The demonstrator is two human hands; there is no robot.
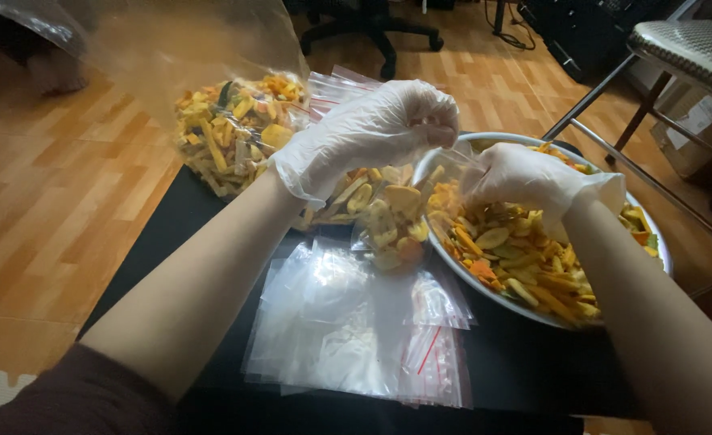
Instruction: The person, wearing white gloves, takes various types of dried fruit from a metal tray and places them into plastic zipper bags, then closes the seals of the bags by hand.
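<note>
Left hand (372,129) pinches small clear bag (392,217) of dried chips; right hand (525,181) grips its opposite edge over metal bowl (485,294).

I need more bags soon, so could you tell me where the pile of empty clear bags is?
The empty clear bags lie on the black mat, low centre, between the forearms, just below the metal bowl.

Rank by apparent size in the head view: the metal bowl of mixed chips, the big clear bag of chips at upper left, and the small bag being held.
1. big clear bag, though its upper part runs off frame.
2. metal bowl, close to the big bag, so that order is unsure.
3. small bag, held open by the left hand, clearly smallest.
</note>
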